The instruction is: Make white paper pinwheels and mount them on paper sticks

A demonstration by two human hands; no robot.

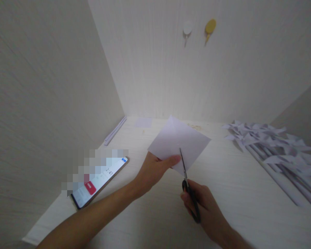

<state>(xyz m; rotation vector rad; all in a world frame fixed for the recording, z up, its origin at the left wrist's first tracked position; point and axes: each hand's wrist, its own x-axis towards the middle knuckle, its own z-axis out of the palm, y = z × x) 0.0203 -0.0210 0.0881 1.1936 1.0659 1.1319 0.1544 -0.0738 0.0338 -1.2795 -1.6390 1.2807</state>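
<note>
A view from above a pale desk (235, 193) set in a corner between light wood-grain walls. The left hand (155, 169) reaches in from the lower left and pinches the near corner of a white square of paper (178, 140), thumb on top, fingers under it. The paper is held up off the desk, turned like a diamond, with a faint crease across it. The right hand (204, 204) comes in from the lower right, closed through the black handles of a pair of scissors (188, 183). The blades point up and away, and their tips lie on the lower edge of the paper, just beside the left thumb. Whether the blades are parted or closed is too fine to tell.

To the left, a phone (101, 183) lies flat on the desk, screen lit, showing a red button and a timer; part of its screen is blurred out. At the right edge of the desk lies a heap of white paper pinwheels (269, 145) on long white sticks. Near the back left corner rests a thin white strip (115, 130), with a small white scrap (143, 122) close by. On the back wall hang two hooks, one white (187, 29) and one yellow (210, 27).
</note>
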